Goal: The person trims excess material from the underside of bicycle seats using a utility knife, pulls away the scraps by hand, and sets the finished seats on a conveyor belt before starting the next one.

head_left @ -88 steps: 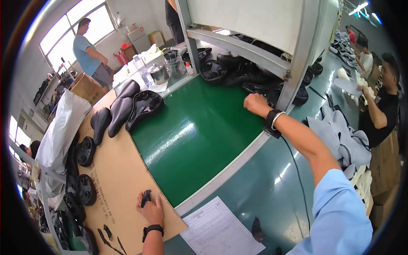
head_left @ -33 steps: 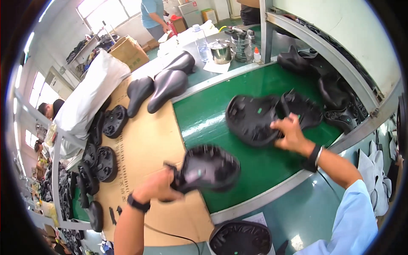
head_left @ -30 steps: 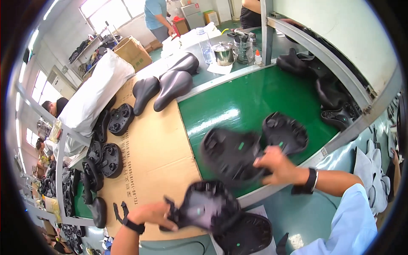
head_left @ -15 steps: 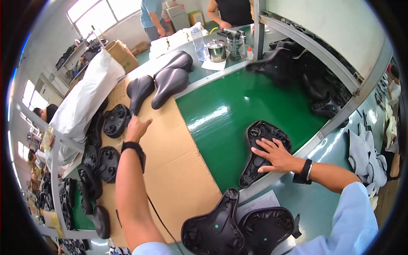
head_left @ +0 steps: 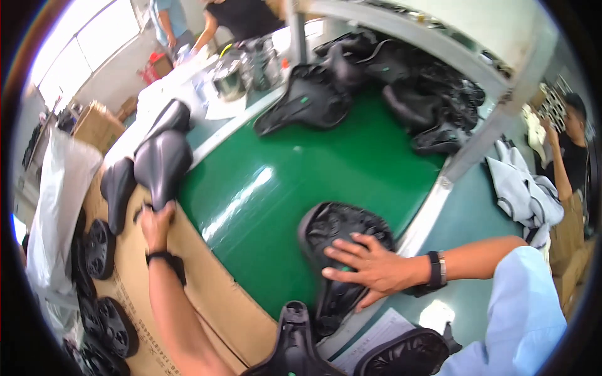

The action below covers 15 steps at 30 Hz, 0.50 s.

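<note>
My right hand (head_left: 367,266) lies flat, fingers spread, on an upside-down black saddle shell (head_left: 338,241) at the near edge of the green conveyor belt (head_left: 282,169). My left hand (head_left: 155,222) reaches far left and grips the narrow nose of a black padded bicycle saddle (head_left: 162,164) lying on the brown cardboard sheet (head_left: 207,301). Two more padded saddles (head_left: 118,191) lie beside it. Close to me, two other upside-down saddle shells (head_left: 295,344) sit at the lower edge.
A heap of black saddle shells (head_left: 401,88) fills the belt's far end under a grey metal frame (head_left: 476,141). Round black parts (head_left: 100,247) line the left. Metal pots (head_left: 229,78), a white sack (head_left: 59,207), cardboard box (head_left: 97,125), white covers (head_left: 523,188). People stand at back and right.
My left hand has reached farther left and closed on the padded saddle's nose. My right hand still presses the shell on the belt. My view has swung closer.
</note>
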Available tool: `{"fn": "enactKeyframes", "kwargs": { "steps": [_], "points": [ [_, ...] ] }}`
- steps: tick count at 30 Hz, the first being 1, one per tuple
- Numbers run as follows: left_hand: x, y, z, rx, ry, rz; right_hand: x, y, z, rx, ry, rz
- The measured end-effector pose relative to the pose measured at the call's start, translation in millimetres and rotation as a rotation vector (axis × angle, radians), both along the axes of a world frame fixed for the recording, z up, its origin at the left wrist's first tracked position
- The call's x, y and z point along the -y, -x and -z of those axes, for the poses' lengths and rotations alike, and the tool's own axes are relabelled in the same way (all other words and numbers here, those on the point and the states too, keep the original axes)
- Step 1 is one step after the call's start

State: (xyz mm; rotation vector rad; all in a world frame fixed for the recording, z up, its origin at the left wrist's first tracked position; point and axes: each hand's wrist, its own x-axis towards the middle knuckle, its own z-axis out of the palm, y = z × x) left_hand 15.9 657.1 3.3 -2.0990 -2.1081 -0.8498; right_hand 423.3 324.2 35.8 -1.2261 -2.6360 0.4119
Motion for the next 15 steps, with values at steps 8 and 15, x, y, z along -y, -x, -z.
{"fn": "enactKeyframes", "kwargs": {
  "steps": [8,15],
  "points": [
    [271.4,16.1,-117.4,0.308,0.892,0.267,25.2,25.0,-5.3,-0.193,-0.256,-0.032],
    [388.1,6.9,-182.4,-0.016,1.180,0.358,-103.6,-115.5,-73.4,-0.367,-0.666,0.393]
  ]
}}
